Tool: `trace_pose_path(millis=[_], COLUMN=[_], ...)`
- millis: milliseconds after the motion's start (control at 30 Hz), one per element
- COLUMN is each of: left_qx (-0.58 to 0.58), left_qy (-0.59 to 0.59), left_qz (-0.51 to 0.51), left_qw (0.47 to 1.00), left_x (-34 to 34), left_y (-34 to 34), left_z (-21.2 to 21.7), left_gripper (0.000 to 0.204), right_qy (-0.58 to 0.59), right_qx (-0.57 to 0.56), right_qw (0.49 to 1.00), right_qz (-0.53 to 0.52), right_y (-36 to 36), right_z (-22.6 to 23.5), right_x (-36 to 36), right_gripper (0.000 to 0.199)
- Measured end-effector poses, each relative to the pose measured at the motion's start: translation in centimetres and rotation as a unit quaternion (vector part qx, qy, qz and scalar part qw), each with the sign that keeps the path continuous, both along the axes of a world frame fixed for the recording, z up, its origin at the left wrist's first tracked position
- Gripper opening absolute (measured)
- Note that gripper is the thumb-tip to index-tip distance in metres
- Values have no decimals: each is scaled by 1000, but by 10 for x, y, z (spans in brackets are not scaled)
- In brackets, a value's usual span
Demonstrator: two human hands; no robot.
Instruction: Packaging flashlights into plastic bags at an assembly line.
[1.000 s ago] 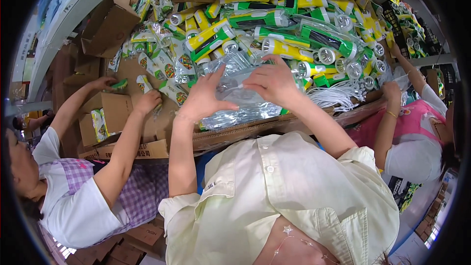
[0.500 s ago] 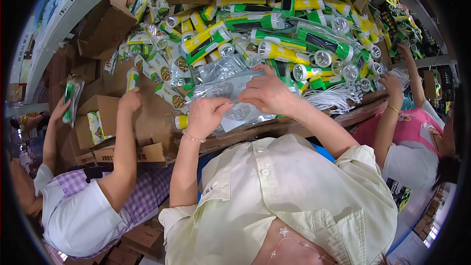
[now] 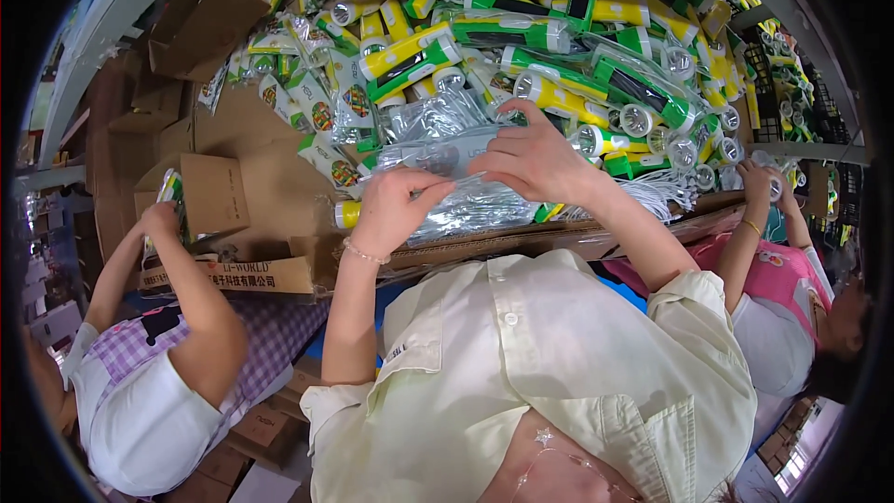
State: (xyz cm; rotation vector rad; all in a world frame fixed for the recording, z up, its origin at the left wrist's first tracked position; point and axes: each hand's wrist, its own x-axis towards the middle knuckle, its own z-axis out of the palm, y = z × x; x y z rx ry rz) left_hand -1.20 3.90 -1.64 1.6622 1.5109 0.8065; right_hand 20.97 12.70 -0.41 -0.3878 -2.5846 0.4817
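My left hand (image 3: 399, 209) pinches the near edge of a clear plastic bag (image 3: 436, 156) between thumb and fingers. My right hand (image 3: 542, 156) grips the same bag farther right, its forefinger raised and bent. The bag is tilted, so only a narrow strip shows between my hands. Beneath it lies a stack of shiny clear bags (image 3: 484, 210). Just beyond my hands is a heap of yellow and green flashlights (image 3: 549, 104). A yellow flashlight end (image 3: 347, 214) pokes out beside my left wrist.
Bagged flashlights with printed cards (image 3: 312, 98) lie left of the heap. White cords (image 3: 656, 194) are bundled at the right. At left, a co-worker's hands (image 3: 160, 221) are at an open carton (image 3: 214, 194). Another co-worker's hands (image 3: 759, 179) hold a flashlight at right. A cardboard edge (image 3: 521, 240) runs before me.
The bag between my hands has tipped from showing its broad face to nearly edge-on. The left co-worker's hands have brought a flashlight into the carton. My view has shifted slightly.
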Motion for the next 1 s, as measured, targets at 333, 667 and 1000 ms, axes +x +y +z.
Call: trace_pose_path(millis=[333, 667, 1000], left_qx=[-227, -227, -223], left_qy=[-143, -253, -224], left_qz=[-123, -111, -123], left_qw=[955, 934, 941], left_x=[-6, 7, 11], left_y=[11, 9, 5], left_z=[-11, -19, -16], left_gripper=[22, 16, 15], right_qy=[7, -1, -17], right_qx=[5, -58, -69], right_qw=[999, 996, 995], right_qz=[42, 73, 68], right_y=[1, -3, -10], right_z=[6, 10, 10], right_x=[-3, -3, -1], right_gripper=[21, 32, 37])
